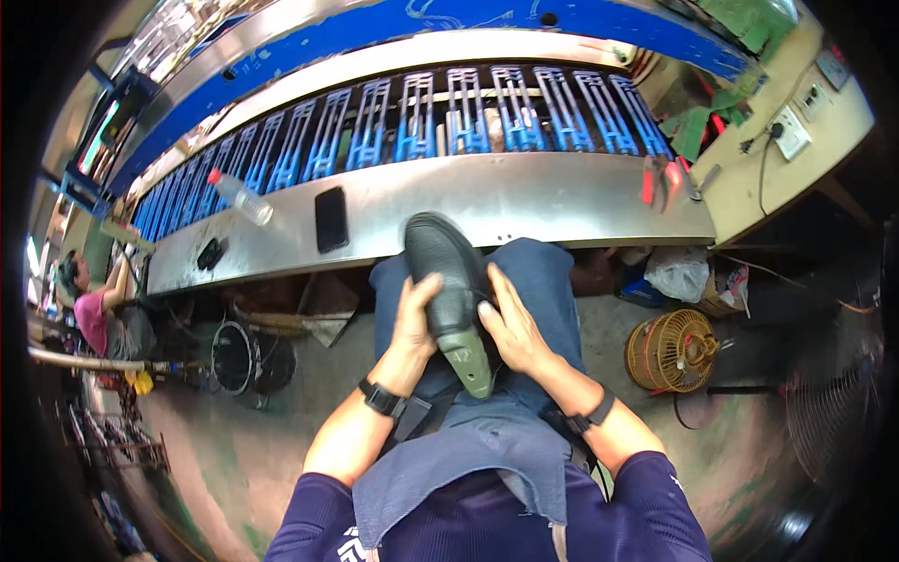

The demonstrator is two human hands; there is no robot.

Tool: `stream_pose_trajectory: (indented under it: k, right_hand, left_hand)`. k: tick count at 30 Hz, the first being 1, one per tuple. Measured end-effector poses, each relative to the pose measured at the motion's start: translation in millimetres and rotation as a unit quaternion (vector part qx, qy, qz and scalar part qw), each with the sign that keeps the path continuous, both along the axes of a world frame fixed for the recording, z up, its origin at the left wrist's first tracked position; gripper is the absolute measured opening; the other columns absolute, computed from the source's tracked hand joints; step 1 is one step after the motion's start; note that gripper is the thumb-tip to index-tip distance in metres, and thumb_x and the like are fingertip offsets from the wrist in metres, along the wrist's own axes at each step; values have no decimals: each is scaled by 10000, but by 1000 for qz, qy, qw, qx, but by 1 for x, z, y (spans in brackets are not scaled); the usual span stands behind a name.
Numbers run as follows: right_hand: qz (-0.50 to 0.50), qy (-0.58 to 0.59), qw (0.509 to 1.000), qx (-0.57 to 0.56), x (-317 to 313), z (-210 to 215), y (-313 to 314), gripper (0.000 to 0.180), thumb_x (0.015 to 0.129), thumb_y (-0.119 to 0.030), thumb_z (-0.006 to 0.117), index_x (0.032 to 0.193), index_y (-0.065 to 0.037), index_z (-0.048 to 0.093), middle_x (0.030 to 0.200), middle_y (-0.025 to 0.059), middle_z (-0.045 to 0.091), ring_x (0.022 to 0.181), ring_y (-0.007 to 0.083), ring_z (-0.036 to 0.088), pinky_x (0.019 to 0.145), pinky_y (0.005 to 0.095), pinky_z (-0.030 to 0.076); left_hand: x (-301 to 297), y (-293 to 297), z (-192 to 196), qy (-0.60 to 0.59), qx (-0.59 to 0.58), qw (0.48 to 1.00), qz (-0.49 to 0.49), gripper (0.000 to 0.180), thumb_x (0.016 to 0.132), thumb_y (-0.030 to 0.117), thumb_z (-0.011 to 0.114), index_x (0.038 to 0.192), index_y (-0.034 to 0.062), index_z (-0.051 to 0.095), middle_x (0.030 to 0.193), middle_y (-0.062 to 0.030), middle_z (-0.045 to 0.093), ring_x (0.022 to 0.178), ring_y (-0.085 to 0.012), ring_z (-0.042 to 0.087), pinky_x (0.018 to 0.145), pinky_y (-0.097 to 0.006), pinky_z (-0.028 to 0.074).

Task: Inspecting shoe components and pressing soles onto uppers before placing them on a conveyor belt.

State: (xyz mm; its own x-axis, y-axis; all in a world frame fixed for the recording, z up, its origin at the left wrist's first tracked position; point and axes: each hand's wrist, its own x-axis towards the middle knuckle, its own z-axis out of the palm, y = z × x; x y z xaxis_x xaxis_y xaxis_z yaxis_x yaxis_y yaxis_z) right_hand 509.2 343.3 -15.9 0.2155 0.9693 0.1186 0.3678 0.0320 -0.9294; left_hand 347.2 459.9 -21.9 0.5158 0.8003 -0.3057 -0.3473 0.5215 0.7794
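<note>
Over the lap [551, 281]: one black shoe [442, 258], fitted on a green last [467, 361]. Left hand [413, 314]: grip closed around the shoe's left side. Right hand [515, 326]: grip loosely open, laid lengthwise along its right side. Bench [421, 199], metal: red-capped bottle [243, 199], black phone [331, 219], red-handled tools [648, 183].

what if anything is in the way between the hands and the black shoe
Nothing visible. The left hand is on the black shoe's left side, thumb over its upper; the right hand is at its right side, with no object showing between.
</note>
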Motion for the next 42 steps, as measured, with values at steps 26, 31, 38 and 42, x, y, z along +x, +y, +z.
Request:
stream_pose_trajectory:
  k: [26, 31, 38, 42]
  right_hand:
    - [-229, 465, 845, -134, 164, -26, 44, 748, 1100, -560, 214, 1151, 11, 695, 1060, 147, 730, 996, 247, 680, 956, 366, 525]
    - [-27, 229, 965, -125, 273, -20, 155, 618, 1103, -506, 373, 1438, -12, 532, 1270, 93, 641, 1167, 197, 608, 905, 363, 512]
    - [-424, -216, 876, -82, 572, -115, 269, 438, 976, -350, 550, 1244, -24, 666, 1254, 240, 663, 1126, 447, 632, 977, 482, 499]
    - [-410, -423, 801, -107, 704, -144, 278, 523, 957, -397, 543, 1349, -58, 614, 1332, 251, 636, 1183, 438, 621, 992, 502, 494]
  left_hand:
    - [100, 55, 26, 253, 483, 724, -423, 1102, 681, 514, 881, 1512, -8, 381, 1495, -248, 454, 1374, -424, 469, 1127, -484, 414]
    - [112, 157, 35, 198, 105, 935, -274, 962, 734, 395, 862, 1485, -19, 426, 1311, -125, 591, 1209, -230, 567, 1029, -367, 469]
    - [77, 415, 25, 398, 237, 883, 77, 512, 943, 411, 692, 1272, 36, 576, 1016, -75, 674, 890, -230, 649, 812, -357, 519]
    - [68, 449, -50, 473, 324, 819, 2, 501, 939, 388, 692, 1275, 36, 574, 1039, -98, 674, 923, -269, 651, 832, -376, 519]
